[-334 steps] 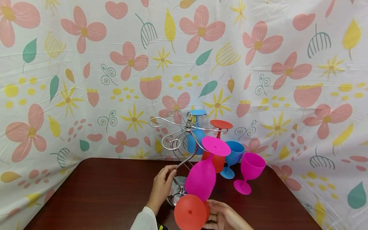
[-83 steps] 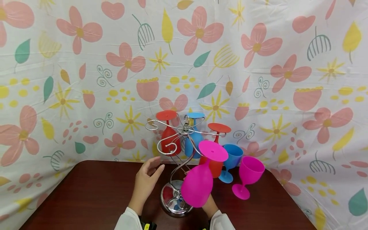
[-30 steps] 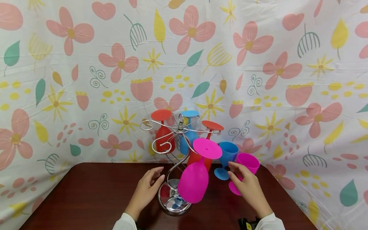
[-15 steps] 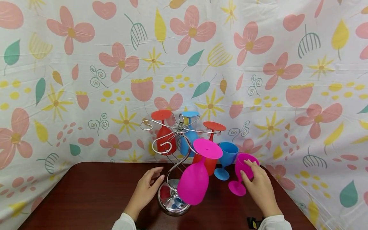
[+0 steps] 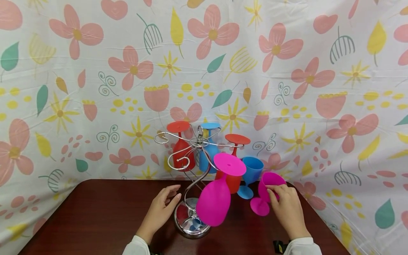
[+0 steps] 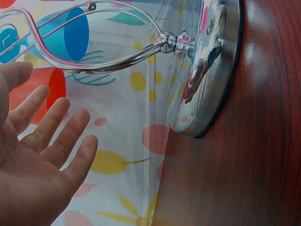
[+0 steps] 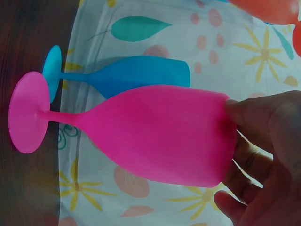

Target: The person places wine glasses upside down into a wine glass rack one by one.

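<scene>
My right hand [image 5: 288, 207] grips the rim of a pink plastic goblet [image 7: 160, 134], thumb on the near side and fingers behind. In the head view that goblet leans slightly over its foot, low at the table's right side. My left hand [image 5: 160, 209] stands with relaxed, parted fingers just left of a chrome goblet rack [image 5: 190, 232], holding nothing. Upside down from the rack's curled arms hang a pink goblet [image 5: 214, 203], a red goblet [image 5: 184, 156], a blue goblet [image 5: 209, 157] and another red goblet [image 5: 235, 182].
An upright blue goblet [image 5: 253, 170] stands close behind the held one. Two curled rack arms [image 5: 178, 161] on the left carry no goblet. The dark wood table [image 5: 105, 216] ends at a floral cloth [image 5: 127, 71] behind it.
A red goblet formerly in my right hand now hangs at the rack's back left. My right hand has moved right and taken the pink goblet's rim, tilting it. My left hand has let go of the rack.
</scene>
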`<act>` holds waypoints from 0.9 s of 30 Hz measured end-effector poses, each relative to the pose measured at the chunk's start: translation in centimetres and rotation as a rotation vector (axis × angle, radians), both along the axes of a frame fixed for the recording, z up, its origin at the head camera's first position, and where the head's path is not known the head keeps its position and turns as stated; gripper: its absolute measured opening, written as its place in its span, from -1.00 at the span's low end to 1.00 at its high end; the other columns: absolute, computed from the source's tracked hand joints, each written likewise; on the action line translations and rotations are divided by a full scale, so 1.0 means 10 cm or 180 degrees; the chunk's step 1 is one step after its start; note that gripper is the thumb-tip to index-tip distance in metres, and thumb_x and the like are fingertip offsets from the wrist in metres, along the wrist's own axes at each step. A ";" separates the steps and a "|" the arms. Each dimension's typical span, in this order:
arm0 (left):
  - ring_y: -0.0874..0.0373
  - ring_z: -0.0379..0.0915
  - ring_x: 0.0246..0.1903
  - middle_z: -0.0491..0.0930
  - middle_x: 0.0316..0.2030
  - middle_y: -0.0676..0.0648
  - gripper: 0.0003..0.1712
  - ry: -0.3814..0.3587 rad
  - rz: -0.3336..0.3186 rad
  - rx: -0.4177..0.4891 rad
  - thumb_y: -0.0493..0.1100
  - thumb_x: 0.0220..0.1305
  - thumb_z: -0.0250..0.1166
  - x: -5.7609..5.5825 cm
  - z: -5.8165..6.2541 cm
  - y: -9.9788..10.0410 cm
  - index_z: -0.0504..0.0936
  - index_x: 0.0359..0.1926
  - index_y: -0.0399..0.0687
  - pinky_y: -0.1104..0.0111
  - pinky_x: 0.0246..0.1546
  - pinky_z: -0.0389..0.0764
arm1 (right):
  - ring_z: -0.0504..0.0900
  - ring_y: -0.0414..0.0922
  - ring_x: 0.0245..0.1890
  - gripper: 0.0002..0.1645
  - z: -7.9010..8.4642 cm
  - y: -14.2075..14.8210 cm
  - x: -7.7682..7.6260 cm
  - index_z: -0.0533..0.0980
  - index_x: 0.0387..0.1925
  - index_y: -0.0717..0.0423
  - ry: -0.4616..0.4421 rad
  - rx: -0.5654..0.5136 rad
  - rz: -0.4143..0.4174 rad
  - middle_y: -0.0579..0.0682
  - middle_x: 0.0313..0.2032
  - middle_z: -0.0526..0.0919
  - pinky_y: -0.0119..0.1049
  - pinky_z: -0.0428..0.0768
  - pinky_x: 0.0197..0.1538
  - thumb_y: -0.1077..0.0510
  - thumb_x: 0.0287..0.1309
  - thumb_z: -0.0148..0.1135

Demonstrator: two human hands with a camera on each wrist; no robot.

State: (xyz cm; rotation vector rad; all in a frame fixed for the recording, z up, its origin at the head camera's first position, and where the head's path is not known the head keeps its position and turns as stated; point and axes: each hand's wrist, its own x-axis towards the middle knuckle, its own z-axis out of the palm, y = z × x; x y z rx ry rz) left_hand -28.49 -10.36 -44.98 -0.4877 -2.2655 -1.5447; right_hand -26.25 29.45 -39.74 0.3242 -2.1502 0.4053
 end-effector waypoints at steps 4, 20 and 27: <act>-0.03 0.53 0.09 0.56 0.06 0.08 -0.63 -0.0015 -0.0004 0.0002 -0.02 0.42 0.29 0.01 0.01 0.00 0.57 0.20 0.11 -0.02 0.09 0.53 | 0.49 0.15 -0.34 -0.84 0.01 -0.01 0.02 0.70 -0.30 0.27 0.0022 -0.0033 -0.0058 0.15 -0.36 0.66 0.03 0.39 -0.23 0.41 -0.01 0.46; 0.01 0.55 0.08 0.58 0.05 0.09 -0.65 0.0024 0.0053 -0.0024 -0.02 0.42 0.28 -0.01 0.02 -0.06 0.58 0.18 0.12 0.08 0.05 0.58 | 0.49 0.21 -0.24 -0.92 0.03 -0.01 0.05 0.63 -0.24 0.30 -0.0182 -0.0430 -0.0002 0.20 -0.29 0.61 0.07 0.36 -0.19 0.38 0.21 0.29; 0.15 0.54 0.05 0.59 0.05 0.10 -0.65 -0.0003 0.0112 -0.0037 -0.01 0.42 0.29 -0.01 0.05 -0.12 0.58 0.18 0.13 0.26 0.02 0.59 | 0.49 0.20 -0.10 -0.75 -0.01 -0.01 0.05 0.51 -0.11 0.38 -0.0922 -0.0732 0.0124 0.24 -0.16 0.54 0.07 0.42 -0.11 0.26 0.51 -0.04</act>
